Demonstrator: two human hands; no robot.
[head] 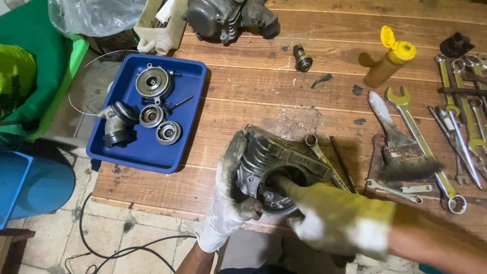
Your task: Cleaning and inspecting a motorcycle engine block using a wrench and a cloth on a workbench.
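Wooden workbench (264,86) planks carry a grimy engine casing (274,162) at the near edge, the gloved left hand (228,203) gripping its side while the gloved right hand (340,218) pokes fingers into its bore, seemingly mid-cleaning, needing steady support

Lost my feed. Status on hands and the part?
Left hand gripping metal engine casing at table edge. Right hand pushing tool into it. Wrenches lie beside.

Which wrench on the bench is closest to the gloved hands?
The dark ring-ended wrench, lying right behind the engine casing the hands grip. The yellowish open-ended wrench and the others lie farther right, beyond the brush.
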